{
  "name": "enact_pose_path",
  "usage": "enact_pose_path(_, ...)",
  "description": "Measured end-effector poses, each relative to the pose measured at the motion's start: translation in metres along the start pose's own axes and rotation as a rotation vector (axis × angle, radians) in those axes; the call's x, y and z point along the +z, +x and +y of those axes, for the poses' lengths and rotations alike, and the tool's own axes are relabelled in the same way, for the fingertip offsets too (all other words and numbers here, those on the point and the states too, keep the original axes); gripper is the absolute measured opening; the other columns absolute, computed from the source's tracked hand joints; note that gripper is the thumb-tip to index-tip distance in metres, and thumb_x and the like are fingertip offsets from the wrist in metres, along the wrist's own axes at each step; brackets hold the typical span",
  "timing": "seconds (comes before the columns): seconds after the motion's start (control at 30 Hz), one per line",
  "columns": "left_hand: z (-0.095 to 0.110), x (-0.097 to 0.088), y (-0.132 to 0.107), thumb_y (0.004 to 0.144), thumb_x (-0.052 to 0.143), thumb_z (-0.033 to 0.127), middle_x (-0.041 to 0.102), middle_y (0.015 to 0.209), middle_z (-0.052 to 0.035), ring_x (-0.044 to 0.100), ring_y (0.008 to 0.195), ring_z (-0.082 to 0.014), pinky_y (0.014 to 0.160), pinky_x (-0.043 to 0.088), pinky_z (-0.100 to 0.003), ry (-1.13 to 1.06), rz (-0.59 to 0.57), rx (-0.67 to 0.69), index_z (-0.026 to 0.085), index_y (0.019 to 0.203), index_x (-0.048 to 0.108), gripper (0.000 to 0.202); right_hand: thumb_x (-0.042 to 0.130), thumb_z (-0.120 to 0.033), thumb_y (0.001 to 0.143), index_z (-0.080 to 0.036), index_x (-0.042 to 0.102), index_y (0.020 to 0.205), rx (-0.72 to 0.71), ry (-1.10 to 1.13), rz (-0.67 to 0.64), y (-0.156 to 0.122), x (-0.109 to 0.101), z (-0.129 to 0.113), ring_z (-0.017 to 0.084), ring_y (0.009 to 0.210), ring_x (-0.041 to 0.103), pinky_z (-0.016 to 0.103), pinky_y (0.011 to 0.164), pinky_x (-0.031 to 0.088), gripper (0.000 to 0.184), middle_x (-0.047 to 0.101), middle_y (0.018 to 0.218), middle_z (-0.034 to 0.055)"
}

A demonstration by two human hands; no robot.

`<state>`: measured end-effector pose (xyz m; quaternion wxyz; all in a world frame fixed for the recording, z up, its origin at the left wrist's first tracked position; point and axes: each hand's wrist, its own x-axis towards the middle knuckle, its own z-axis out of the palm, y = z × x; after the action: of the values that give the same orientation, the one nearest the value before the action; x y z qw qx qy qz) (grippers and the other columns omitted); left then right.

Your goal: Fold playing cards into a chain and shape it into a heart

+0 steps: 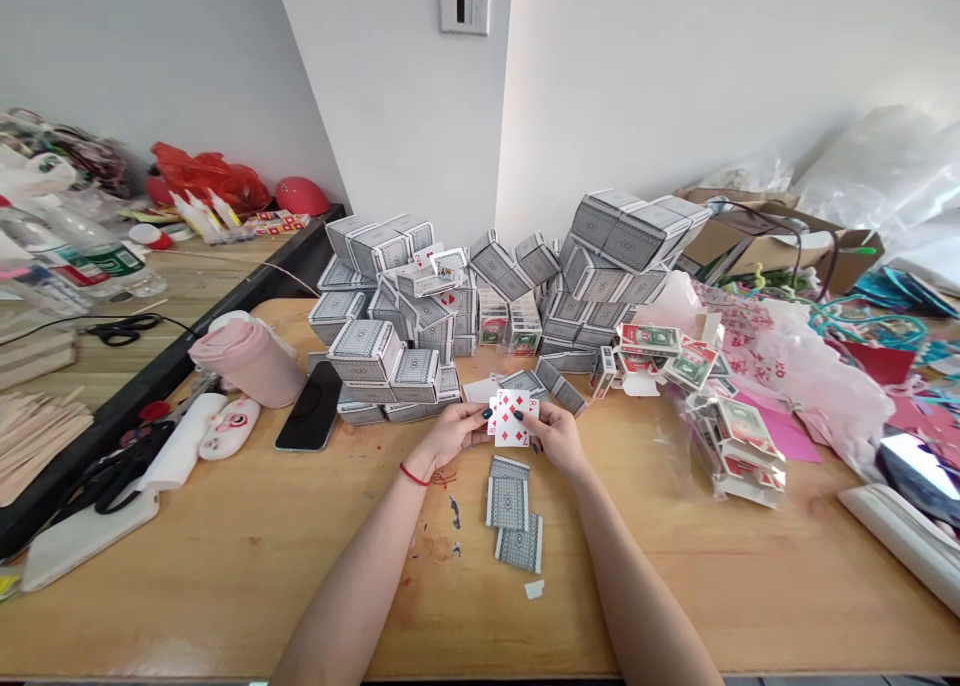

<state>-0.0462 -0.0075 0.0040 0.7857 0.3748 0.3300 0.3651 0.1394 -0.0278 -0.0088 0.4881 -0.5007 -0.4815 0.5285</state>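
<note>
My left hand (452,434) and my right hand (556,434) both grip a small stack of playing cards (511,418) above the wooden table (247,556); its top card faces up and shows red diamonds. Both hands are closed on the cards' side edges. Just below the hands, three face-down cards or small piles (512,511) with grey patterned backs lie on the table. Behind the hands rises a large heap of grey card boxes (480,286).
A black phone (309,420), a pink pouch (253,359) and white cases lie at the left. Scissors (105,478) sit at the far left. Green and red card packs (720,406), plastic bags and a cardboard box (780,236) crowd the right.
</note>
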Motion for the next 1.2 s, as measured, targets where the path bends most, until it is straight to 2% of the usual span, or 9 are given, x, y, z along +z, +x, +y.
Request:
enact_pose_path(0.3, -0.005, 0.009, 0.004, 0.057, 0.074, 0.025, 0.069, 0.081, -0.0083, 0.062, 0.073, -0.0159, 0.075, 0.047, -0.030, 0.014, 0.109, 0.046, 0.011, 0.085, 0.068, 0.032, 0.064, -0.048, 0.063, -0.018, 0.049, 0.060, -0.032, -0.007, 0.031, -0.003, 0.007, -0.002, 0.007, 0.034, 0.035, 0.020, 0.032, 0.026, 0.035, 0.047, 0.042, -0.0048)
enact_pose_path(0.53, -0.007, 0.014, 0.005, 0.054, 0.075, 0.027, 0.068, 0.071, -0.0073, 0.062, 0.068, -0.0179, 0.070, 0.048, -0.033, 0.045, 0.189, 0.064, 0.010, 0.077, 0.069, 0.030, 0.066, -0.049, 0.061, -0.017, 0.048, 0.059, -0.034, -0.009, 0.047, -0.002, 0.008, 0.001, 0.006, 0.035, 0.034, 0.019, 0.033, 0.024, 0.037, 0.046, 0.043, -0.0051)
enact_pose_path(0.77, -0.009, 0.019, 0.006, 0.052, 0.072, 0.026, 0.064, 0.061, -0.0046, 0.058, 0.059, -0.0148, 0.062, 0.046, -0.030, 0.097, 0.296, 0.118, 0.010, 0.062, 0.065, 0.020, 0.067, -0.048, 0.061, -0.018, 0.044, 0.056, -0.018, 0.014, 0.053, -0.002, 0.009, 0.001, 0.005, 0.033, 0.033, 0.019, 0.032, 0.023, 0.038, 0.043, 0.041, -0.0067)
enact_pose_path(0.9, -0.012, 0.021, 0.009, 0.055, 0.067, 0.024, 0.059, 0.058, -0.0012, 0.052, 0.054, -0.0109, 0.055, 0.041, -0.024, 0.235, 0.387, 0.206, 0.011, 0.058, 0.061, 0.014, 0.066, -0.046, 0.062, -0.018, 0.043, 0.056, -0.016, 0.022, 0.053, -0.003, 0.010, 0.000, 0.005, 0.032, 0.033, 0.019, 0.032, 0.023, 0.037, 0.042, 0.041, -0.0070)
enact_pose_path(1.03, -0.017, 0.024, 0.010, 0.064, 0.057, 0.025, 0.046, 0.049, 0.0042, 0.039, 0.046, -0.0073, 0.048, 0.032, -0.021, 0.419, 0.488, 0.317, 0.014, 0.054, 0.050, 0.017, 0.065, -0.047, 0.063, -0.020, 0.041, 0.055, -0.025, 0.020, 0.042, -0.003, 0.016, -0.001, 0.006, 0.030, 0.032, 0.020, 0.031, 0.021, 0.037, 0.041, 0.037, -0.0080)
enact_pose_path(1.2, -0.023, 0.028, 0.010, 0.076, 0.045, 0.026, 0.040, 0.052, 0.0045, 0.037, 0.050, -0.0091, 0.050, 0.030, -0.021, 0.671, 0.597, 0.463, 0.017, 0.056, 0.039, 0.022, 0.065, -0.049, 0.062, -0.020, 0.041, 0.056, -0.030, 0.044, 0.019, -0.004, 0.024, -0.002, 0.006, 0.029, 0.032, 0.020, 0.031, 0.020, 0.038, 0.042, 0.037, -0.0081)
